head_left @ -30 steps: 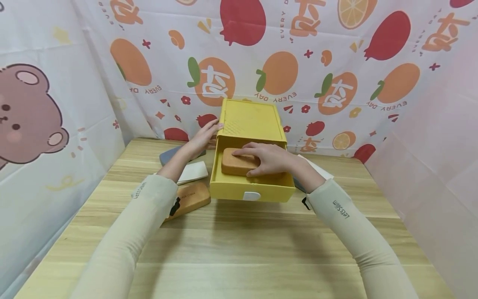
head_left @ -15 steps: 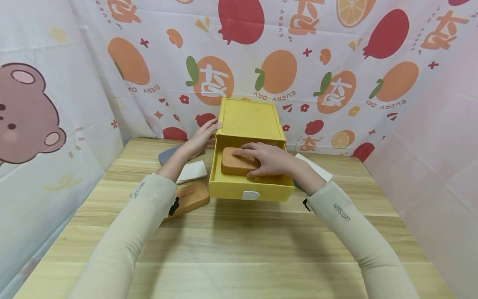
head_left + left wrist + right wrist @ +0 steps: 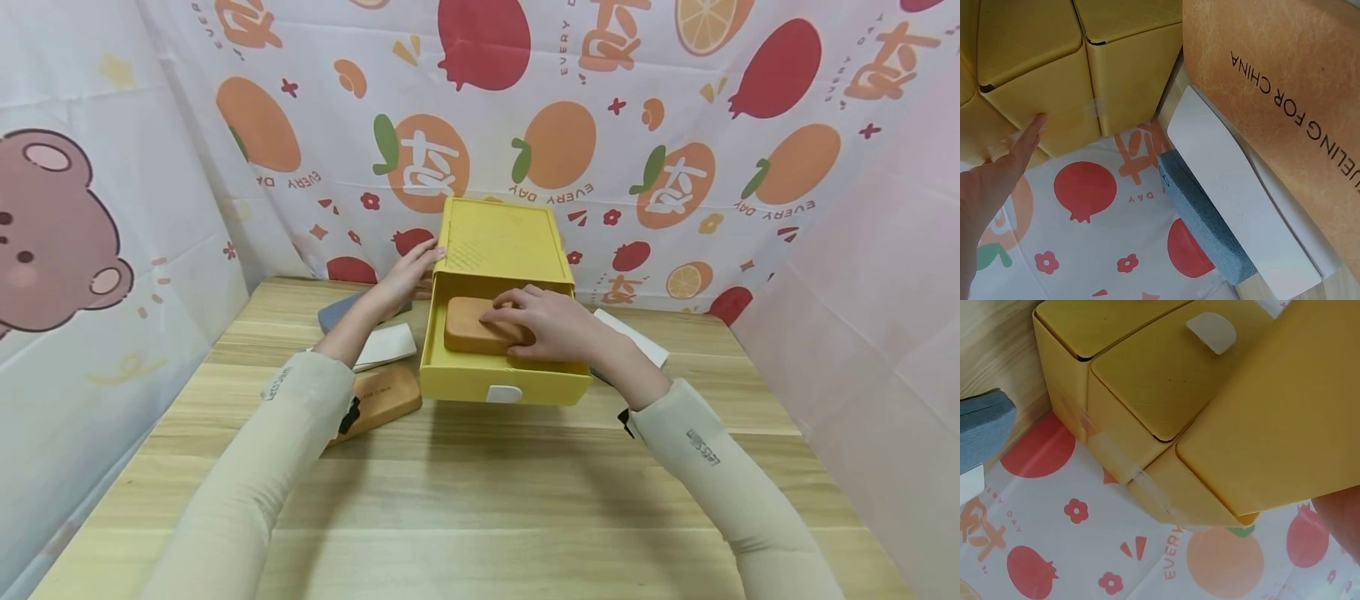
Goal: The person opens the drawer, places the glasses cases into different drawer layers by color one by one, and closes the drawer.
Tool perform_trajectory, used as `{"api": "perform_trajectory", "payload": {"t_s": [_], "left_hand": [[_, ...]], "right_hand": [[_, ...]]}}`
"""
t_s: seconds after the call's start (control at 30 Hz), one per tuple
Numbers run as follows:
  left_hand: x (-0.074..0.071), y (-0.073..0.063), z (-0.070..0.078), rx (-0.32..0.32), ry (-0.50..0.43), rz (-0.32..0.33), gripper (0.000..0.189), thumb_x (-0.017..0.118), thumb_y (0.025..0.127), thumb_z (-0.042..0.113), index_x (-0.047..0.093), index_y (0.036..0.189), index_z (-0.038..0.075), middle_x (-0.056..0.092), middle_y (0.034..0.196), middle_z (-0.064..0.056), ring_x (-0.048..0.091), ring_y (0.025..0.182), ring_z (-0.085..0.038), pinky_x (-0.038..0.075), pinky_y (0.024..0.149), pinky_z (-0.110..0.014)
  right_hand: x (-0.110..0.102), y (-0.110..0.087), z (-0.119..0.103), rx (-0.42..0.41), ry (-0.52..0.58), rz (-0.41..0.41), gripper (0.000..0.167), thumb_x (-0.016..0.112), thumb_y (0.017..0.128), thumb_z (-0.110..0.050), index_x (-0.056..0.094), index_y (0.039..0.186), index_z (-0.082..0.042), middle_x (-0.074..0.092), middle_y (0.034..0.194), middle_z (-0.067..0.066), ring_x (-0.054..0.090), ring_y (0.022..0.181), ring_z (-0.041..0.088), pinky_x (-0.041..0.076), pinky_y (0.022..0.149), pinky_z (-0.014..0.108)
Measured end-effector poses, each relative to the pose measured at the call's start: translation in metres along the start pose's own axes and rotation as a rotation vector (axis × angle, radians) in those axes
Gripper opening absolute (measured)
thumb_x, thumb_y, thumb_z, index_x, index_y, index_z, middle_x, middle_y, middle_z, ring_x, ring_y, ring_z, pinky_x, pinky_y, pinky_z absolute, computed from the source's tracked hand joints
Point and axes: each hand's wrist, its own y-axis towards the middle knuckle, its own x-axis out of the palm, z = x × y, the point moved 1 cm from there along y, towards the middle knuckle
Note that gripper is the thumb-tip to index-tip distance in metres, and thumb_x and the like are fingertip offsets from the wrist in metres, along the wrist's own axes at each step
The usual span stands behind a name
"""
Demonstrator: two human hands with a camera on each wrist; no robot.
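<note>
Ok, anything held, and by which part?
Right hand is over the brown case, right end; firm grip can't be told. Left hand only touches the yellow drawer unit.

Both sleeves, left sleeve and right sleeve: "LetsSlim", dark print near cuff. Brown case on counter, beside yellow drawer: black capitals "UELING FOR CHINA", start at frame edge. Printed backdrop: "EVERY DAY" several times; "EVERY" also legible in right wrist view. Large stylised characters on fruit cloth: reading uncertain.
</note>
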Motion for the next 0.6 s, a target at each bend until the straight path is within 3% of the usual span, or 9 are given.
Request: {"api": "perform_trajectory", "payload": {"t_s": [0.23, 0.6], "left_hand": [[0.0035, 0.0003, 0.0034, -0.057, 0.028, 0.032, 0.068, 0.042, 0.094, 0.041, 0.010, 0.149, 0.019, 0.039, 0.134, -0.023, 0.050, 0.109, -0.030, 0.043, 0.089, -0.043], [0.0038, -0.0007, 0.0046, -0.048, 0.029, 0.020, 0.070, 0.043, 0.093, 0.041, 0.008, 0.149, 0.018, 0.036, 0.136, -0.025, 0.046, 0.114, -0.033, 0.041, 0.090, -0.046]], "right_hand": [[0.0012, -0.0052, -0.0017, -0.045, -0.004, 0.097, 0.046, 0.073, 0.078, -0.027, 0.061, 0.122, -0.023, 0.055, 0.115, 0.000, 0.050, 0.097, 0.016, 0.046, 0.076, 0.032], [0.0023, -0.0027, 0.0042, -0.095, -0.019, 0.130, 0.048, 0.074, 0.078, -0.025, 0.061, 0.124, -0.021, 0.057, 0.115, 0.003, 0.051, 0.099, 0.019, 0.047, 0.076, 0.033]]}}
